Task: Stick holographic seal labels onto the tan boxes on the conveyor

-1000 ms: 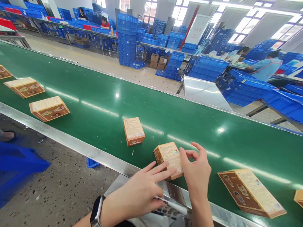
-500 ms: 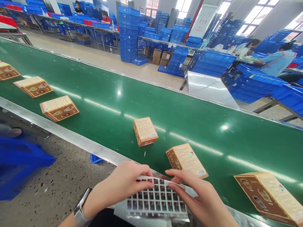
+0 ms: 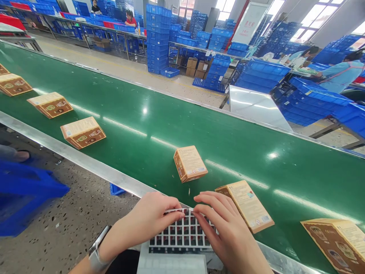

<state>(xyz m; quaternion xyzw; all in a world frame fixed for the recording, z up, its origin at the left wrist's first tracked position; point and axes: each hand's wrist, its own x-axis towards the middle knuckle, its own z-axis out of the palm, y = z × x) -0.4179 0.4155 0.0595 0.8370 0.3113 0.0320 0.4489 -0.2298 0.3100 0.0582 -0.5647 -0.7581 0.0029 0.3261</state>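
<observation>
In front of me is a sheet of small dark squares (image 3: 182, 240) divided by a white grid, much like a sheet of labels. A pale, glossy panel (image 3: 172, 264) shows below it. My left hand (image 3: 152, 219), with a watch on its wrist, pinches the sheet's upper left edge between thumb and fingers. Thumb and index of my right hand (image 3: 225, 224) come together at the top edge, close to my left fingertips. The other right fingers arch over the sheet and hide its right side. Beyond that hand lies a brown and cream box (image 3: 251, 207).
A green conveyor belt (image 3: 137, 144) crosses in front of me, with a metal rim (image 3: 114, 170). Several similar boxes lie on it, among them one box (image 3: 191, 163) ahead. A blue plastic stool-like object (image 3: 25, 198) stands left. Blue crates (image 3: 158, 38) and seated people are beyond.
The boxes have shifted right along the belt. My right hand has moved left, its thumb and index closing together near my left fingertips. More of the pale panel shows below the sheet.
</observation>
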